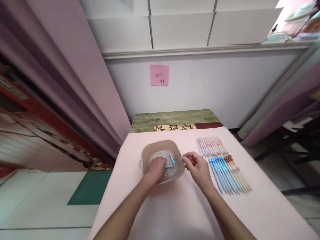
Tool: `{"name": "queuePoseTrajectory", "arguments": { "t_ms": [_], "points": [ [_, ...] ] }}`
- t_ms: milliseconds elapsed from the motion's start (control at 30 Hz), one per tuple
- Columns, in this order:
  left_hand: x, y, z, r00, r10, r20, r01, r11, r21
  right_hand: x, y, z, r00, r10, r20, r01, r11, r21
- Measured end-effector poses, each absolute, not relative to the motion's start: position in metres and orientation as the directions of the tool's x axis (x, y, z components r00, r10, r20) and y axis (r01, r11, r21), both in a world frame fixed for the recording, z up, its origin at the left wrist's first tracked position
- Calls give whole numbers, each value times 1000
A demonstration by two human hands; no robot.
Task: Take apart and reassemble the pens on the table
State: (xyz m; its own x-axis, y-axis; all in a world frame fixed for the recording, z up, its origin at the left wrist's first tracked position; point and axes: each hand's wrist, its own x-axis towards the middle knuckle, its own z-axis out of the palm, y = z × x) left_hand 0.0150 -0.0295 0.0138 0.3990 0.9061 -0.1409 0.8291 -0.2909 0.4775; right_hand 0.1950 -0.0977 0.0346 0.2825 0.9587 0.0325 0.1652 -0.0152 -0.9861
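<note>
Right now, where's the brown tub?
In the head view, the tub sits on the table, left of the blue pens, with the left hand inside it.

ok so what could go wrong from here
The right hand pinches a tiny blue piece near the rim of the bin, so it could slip and drop.

The blue pens lie close beside that hand; a sideways move might knock the row askew.

The left hand is down in the bin among small parts and blocks some of the view, so one might be overlooked.
</note>
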Motion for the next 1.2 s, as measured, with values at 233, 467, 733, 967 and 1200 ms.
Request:
{"name": "queuePoseTrajectory", "arguments": {
  "t_ms": [233, 467, 733, 967, 1200],
  "points": [
    [-4, -30, 34, 264, 964, -25, 615, -148, 775, 184, -93, 29, 160, 983, 92, 374, 26, -927],
    [-7, -49, 41, 132, 912, -389, -365, 410, 836, 163, -86, 24, 50, 993, 103, 545, 59, -837],
    [-13, -47, 35, 73, 906, -418, -450, 404, 797, 172, -85, 25, 49, 990, 132, 749, 51, -661],
    [-27, -55, 45, -11, 939, -345, -443, 305, 843, 160, -46, 42, -275, 957, -95, 941, 247, -232],
    [-28, -65, 57, 60, 886, -460, -564, 410, 717, 131, -24, 25, -402, 890, -217, 912, 368, -181]
  ]
}}
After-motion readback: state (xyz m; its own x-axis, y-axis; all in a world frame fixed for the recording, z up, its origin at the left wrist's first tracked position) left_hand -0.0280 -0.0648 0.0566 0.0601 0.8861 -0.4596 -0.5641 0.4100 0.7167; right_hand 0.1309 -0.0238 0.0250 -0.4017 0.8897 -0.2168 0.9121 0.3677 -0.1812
